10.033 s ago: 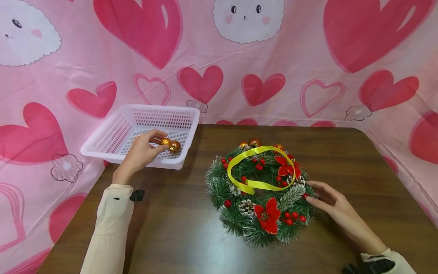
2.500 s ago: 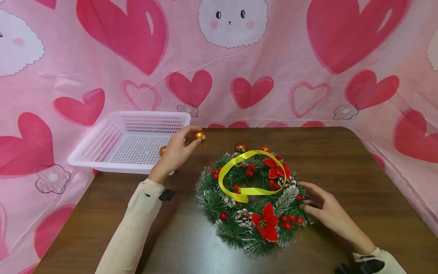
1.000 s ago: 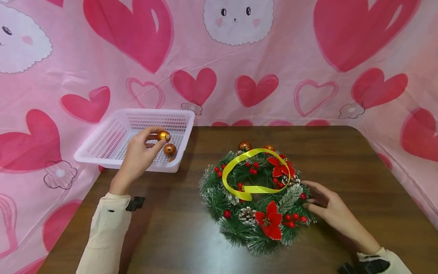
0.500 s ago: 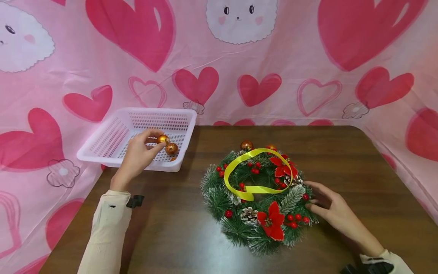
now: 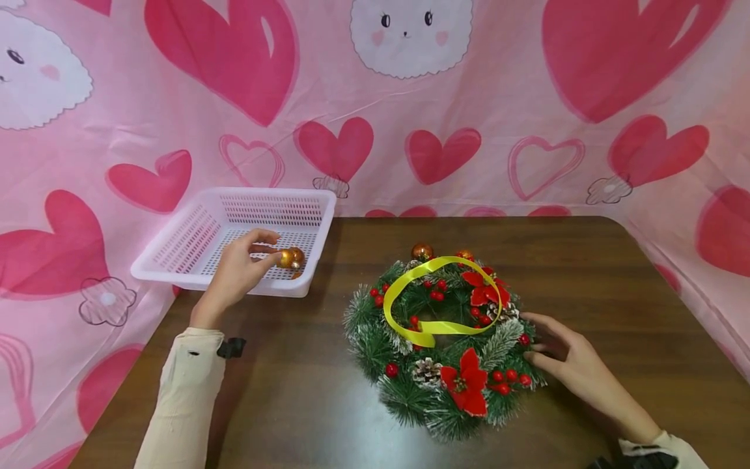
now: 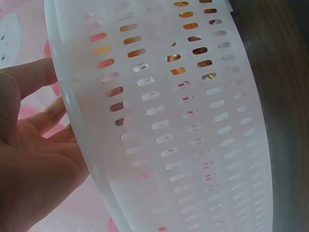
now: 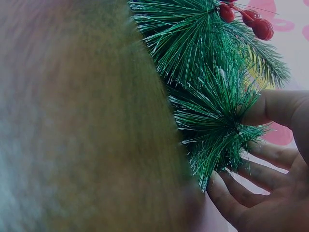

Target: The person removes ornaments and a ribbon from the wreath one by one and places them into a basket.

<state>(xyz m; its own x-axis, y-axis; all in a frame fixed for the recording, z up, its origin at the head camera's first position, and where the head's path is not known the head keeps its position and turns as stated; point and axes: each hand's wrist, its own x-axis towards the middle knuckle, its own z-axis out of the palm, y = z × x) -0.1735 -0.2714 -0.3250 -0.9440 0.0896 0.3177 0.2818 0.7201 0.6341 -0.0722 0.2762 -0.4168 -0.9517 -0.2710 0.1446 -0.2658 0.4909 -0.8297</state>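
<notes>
In the head view my left hand (image 5: 237, 267) is over the white plastic basket (image 5: 280, 287), fingers parted, thumb tip right at a shiny gold bauble (image 5: 286, 259). A copper-coloured bauble (image 5: 299, 254) lies against it inside the basket. From the left wrist, the basket wall (image 6: 145, 111) partly hides my hand (image 6: 38, 154), and gold shows through its slots. My right hand (image 5: 580, 358) holds the right edge of a green Christmas wreath (image 5: 372, 345); in the right wrist view, thumb and fingers (image 7: 270, 176) lie either side of its pine sprigs (image 7: 212, 111).
A yellow ribbon (image 5: 430, 266) is looped on top of the wreath, among red poinsettias (image 5: 467, 383), berries and pinecones (image 5: 426, 370). Another copper-coloured bauble (image 5: 422, 251) sits at the wreath's far edge. The brown wooden table (image 5: 293, 384) meets a pink heart-print cloth (image 5: 492, 85) behind.
My left hand carried the gold bauble right, brought it back over the basket, then lowered it beside the copper-coloured one and let go. My right hand has stayed at the wreath.
</notes>
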